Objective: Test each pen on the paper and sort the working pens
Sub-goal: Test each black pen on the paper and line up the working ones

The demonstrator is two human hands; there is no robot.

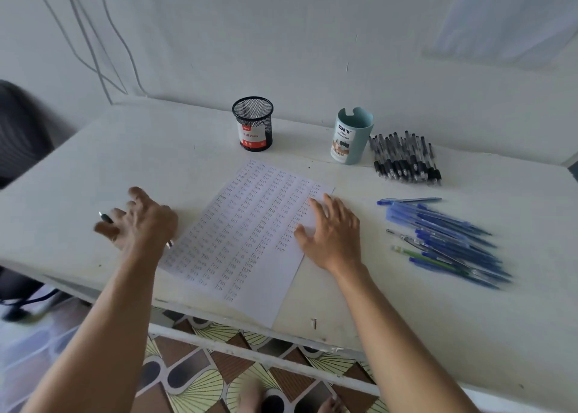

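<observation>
Sheet: one white paper sheet [250,225], middle of white counter [406,319].
Holders: two: black mesh cup [252,123], teal plastic cup [352,136].
Pens: two heaps right of sheet: black-grip pens [405,159], blue pens [444,240]; counts blurred.
Left hand [140,222]: over one dark pen [104,217]; grip unclear.
Right hand [331,231]: spread flat on sheet.

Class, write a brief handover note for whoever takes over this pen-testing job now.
Left hand over a pen left of the paper; grip unclear. Right hand flat on the paper.
Black pens and blue pens lie in piles at right; no pens stick out of the mesh cup or teal organizer.
Done: paper largely filled with "test" marks.
Left: sorting; tested piles cannot be told.
</observation>
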